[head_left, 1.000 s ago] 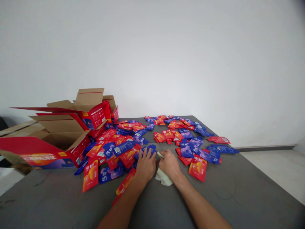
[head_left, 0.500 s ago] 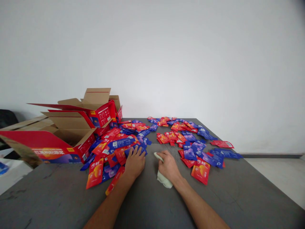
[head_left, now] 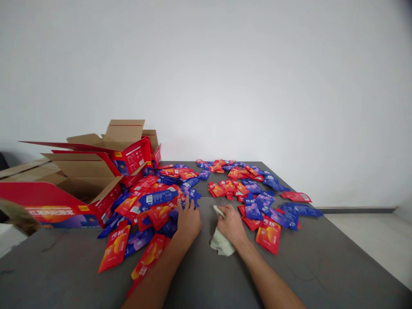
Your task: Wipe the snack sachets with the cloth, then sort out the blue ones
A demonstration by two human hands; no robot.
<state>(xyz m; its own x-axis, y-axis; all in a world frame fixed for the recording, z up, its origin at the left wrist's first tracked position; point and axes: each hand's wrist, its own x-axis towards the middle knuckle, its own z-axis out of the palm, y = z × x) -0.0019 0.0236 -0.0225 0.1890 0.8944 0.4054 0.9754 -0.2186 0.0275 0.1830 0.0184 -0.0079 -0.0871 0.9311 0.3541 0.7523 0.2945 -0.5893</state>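
My right hand (head_left: 232, 224) is closed around a pale, crumpled cloth (head_left: 221, 243) on the dark table. One corner of the cloth pokes out beyond the fingers, and the rest hangs below the palm. With its fingers apart, my left hand (head_left: 189, 222) is at the right edge of a heap of red and blue pouches (head_left: 159, 212); whether it presses on any of them I cannot tell. Close by my left forearm lie a red pouch (head_left: 150, 256) and another red pouch (head_left: 115, 245) farther left. My forearm partly covers the nearer one.
Open red cardboard boxes (head_left: 56, 210) stand along the left side, flaps up. More pouches (head_left: 264, 205) lie scattered on the right half of the table (head_left: 299, 274) and toward its far end. Behind is a white wall (head_left: 244, 77).
The near pouches on the left have slid toward me and leftward. My left hand has shifted slightly right and its fingers have spread. The cloth stays in my right hand, and the view has moved a little.
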